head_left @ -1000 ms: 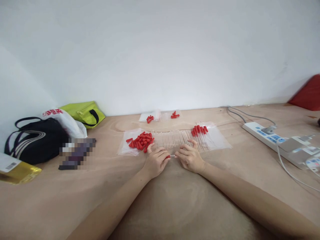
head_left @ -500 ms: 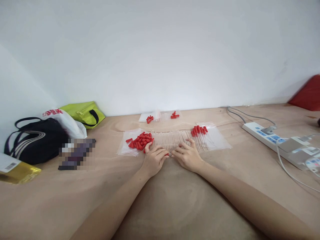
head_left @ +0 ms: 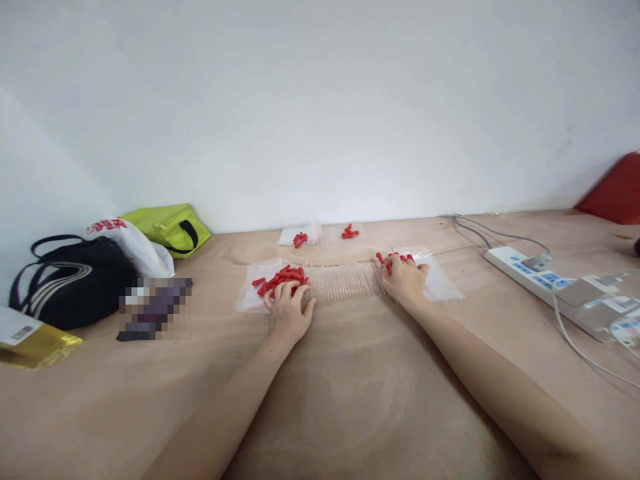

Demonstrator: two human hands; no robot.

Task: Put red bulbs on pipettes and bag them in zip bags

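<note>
A pile of red rubber bulbs [head_left: 283, 276] lies on a clear plastic bag on the left. My left hand [head_left: 291, 310] rests on the near side of this pile, thumb apart from the fingers, nothing visibly gripped. Side by side in the middle lies a row of thin glass tubes [head_left: 345, 280]. At the row's right end my right hand [head_left: 404, 279] is closed on a glass dropper [head_left: 379, 258], whose red bulb sticks out past the fingers. More red-capped droppers [head_left: 410, 258] lie there, partly hidden by that hand.
Two small groups of red bulbs, the left [head_left: 300, 239] and the right [head_left: 350, 231], lie on clear bags by the wall. To the right stands a power strip [head_left: 520, 265] with plugs and cables. A black bag [head_left: 75, 280] and a lime-green bag [head_left: 173, 227] are on the left.
My hands were together at the near edge of the tubes, joining a red bulb to a tube. They have parted: left to the bulb pile, right to the capped droppers.
</note>
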